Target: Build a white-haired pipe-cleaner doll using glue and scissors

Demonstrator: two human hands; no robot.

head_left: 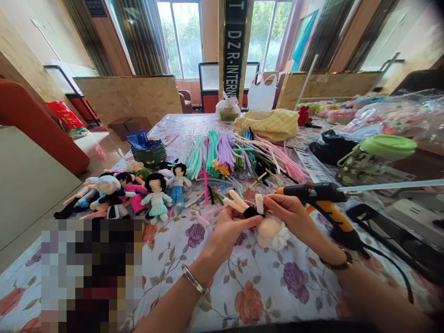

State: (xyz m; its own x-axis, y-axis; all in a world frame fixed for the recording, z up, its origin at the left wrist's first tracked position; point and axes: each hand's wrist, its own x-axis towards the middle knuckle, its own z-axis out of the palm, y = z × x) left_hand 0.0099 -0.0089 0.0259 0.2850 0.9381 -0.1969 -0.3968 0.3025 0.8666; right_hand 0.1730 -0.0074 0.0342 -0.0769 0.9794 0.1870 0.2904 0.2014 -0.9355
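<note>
My left hand is closed around the black middle of a small pipe-cleaner doll, thumb pressed on top. The doll lies on its side just above the tablecloth, cream legs toward the upper left, its pale round head with white fluff toward me. With thumb and fingers together, my right hand pinches the doll near a short cream, fuzzy limb; the exact spot of the pinch is partly hidden. Just beyond the right hand lies a black and orange glue gun, with a long clear glue stick out of its back.
Finished dolls lie heaped at the left. Bundles of coloured pipe cleaners spread across the middle, behind my hands. A stack of green dishes, a yellow checked cloth bag and a green-lidded jar stand farther back.
</note>
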